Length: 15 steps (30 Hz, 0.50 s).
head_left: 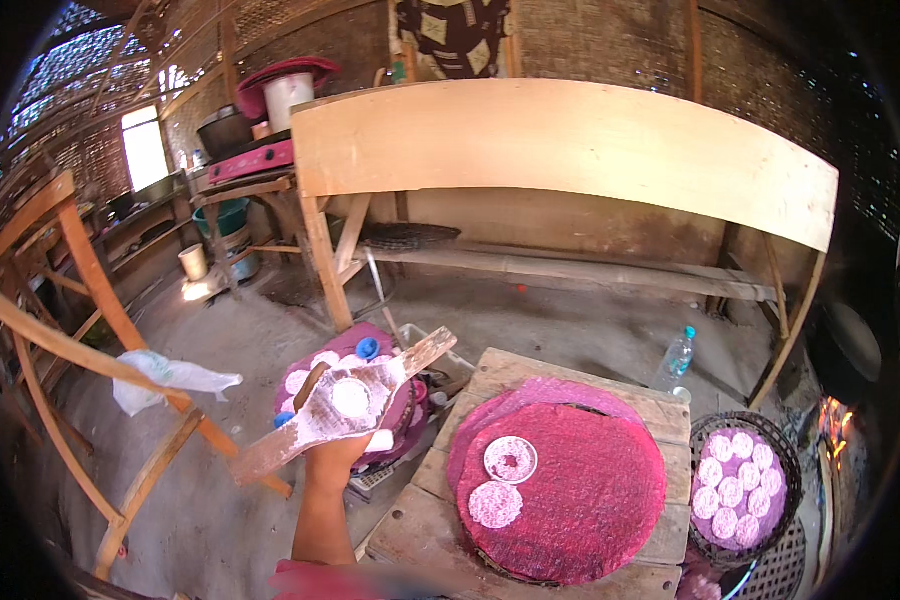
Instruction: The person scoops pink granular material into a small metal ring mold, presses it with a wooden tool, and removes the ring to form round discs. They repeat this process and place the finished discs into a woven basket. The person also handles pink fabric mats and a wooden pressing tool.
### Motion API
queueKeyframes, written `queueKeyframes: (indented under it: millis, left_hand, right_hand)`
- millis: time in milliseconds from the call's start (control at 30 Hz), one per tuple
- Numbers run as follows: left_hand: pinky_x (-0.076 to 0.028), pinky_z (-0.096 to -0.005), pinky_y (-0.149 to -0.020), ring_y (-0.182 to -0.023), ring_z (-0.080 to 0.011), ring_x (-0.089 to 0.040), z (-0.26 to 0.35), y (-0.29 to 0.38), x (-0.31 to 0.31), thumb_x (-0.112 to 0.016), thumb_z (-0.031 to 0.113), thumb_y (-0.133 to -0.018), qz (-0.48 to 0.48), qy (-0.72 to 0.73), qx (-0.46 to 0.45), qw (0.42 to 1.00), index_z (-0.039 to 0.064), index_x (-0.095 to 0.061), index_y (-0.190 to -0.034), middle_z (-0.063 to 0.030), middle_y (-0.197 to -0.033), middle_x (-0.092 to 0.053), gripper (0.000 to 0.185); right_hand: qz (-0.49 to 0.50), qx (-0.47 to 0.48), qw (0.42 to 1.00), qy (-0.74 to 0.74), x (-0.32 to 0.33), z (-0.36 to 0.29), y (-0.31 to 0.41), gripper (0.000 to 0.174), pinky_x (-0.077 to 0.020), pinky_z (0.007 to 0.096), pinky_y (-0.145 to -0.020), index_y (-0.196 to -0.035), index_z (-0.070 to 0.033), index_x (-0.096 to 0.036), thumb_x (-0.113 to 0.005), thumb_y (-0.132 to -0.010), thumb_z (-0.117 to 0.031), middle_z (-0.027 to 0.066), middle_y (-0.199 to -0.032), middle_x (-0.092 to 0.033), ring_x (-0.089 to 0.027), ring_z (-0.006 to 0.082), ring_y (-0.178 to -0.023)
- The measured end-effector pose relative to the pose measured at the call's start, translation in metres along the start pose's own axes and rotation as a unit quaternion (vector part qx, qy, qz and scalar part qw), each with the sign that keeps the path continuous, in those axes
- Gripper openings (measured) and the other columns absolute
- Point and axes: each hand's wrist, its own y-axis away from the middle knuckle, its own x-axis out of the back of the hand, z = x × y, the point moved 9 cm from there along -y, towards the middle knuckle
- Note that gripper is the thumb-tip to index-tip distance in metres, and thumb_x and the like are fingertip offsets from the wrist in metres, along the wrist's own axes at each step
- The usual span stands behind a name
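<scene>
My left hand holds up a two-handled wooden press smeared with pale dough, a round white cup at its middle. The press hides most of the fingers. Below and behind it, pale dough discs and a blue cup rest on a purple cloth. To the right, a red cloth covers a round tray on a low plank table. On that cloth are a white ring with pinkish dough inside and a lacy dough disc. My right hand is out of view.
A woven basket at right holds several lacy discs. Beyond it, a fire burns under a dark pot. A plastic bottle stands behind the table. A wooden frame with a plastic bag is at left.
</scene>
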Motion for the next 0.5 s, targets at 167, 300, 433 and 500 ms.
queueKeyframes:
  millis: [167, 300, 433, 500]
  left_hand:
    - [-0.049, -0.0372, -0.087, -0.098, -0.0257, -0.061, -0.011, 0.015, 0.058, -0.071, 0.007, -0.077, 0.162, 0.032, -0.015, 0.986, 0.001, -0.055, -0.120, -0.0116, -0.112, -0.061, 0.046]
    - [-0.046, -0.0269, -0.060, -0.065, -0.0142, -0.055, -0.051, 0.003, 0.074, -0.055, 0.007, -0.078, 0.209, 0.611, 0.182, 0.742, 0.006, -0.056, -0.093, -0.0036, -0.076, -0.054, 0.015]
    - [-0.047, -0.0276, -0.054, -0.059, -0.0143, -0.055, -0.010, 0.007, 0.019, -0.058, 0.018, -0.077, 0.095, 0.839, 0.254, 0.471, 0.012, -0.055, -0.085, -0.0006, -0.071, -0.053, 0.010]
    - [-0.046, -0.0278, -0.054, -0.057, -0.0143, -0.051, 0.012, 0.046, -0.041, -0.057, 0.020, -0.075, 0.080, 0.822, 0.399, 0.399, 0.011, -0.053, -0.074, -0.0008, -0.069, -0.051, 0.010]
  right_hand:
    - [0.079, -0.014, 0.995, -0.057, 0.026, -0.050, -0.029, 0.039, -0.0483, 0.0414, -0.066, -0.120, -0.013, -0.053, -0.052, -0.091, -0.040, 0.0176, -0.095, -0.063, -0.061, 0.0232, -0.074]
    - [0.128, 0.175, 0.962, -0.164, 0.077, -0.204, -0.036, 0.043, -0.0483, 0.0402, -0.067, -0.125, -0.012, -0.046, -0.052, -0.091, -0.038, 0.0189, -0.100, -0.060, -0.061, 0.0229, -0.076]
    - [0.097, 0.324, 0.912, -0.232, 0.094, -0.349, -0.031, 0.048, -0.0484, 0.0389, -0.069, -0.129, -0.011, -0.039, -0.053, -0.091, -0.037, 0.0202, -0.106, -0.057, -0.060, 0.0226, -0.077]
    - [0.074, 0.377, 0.887, -0.256, 0.093, -0.407, -0.025, 0.051, -0.0484, 0.0382, -0.069, -0.131, -0.010, -0.035, -0.054, -0.091, -0.036, 0.0208, -0.109, -0.055, -0.060, 0.0224, -0.078]
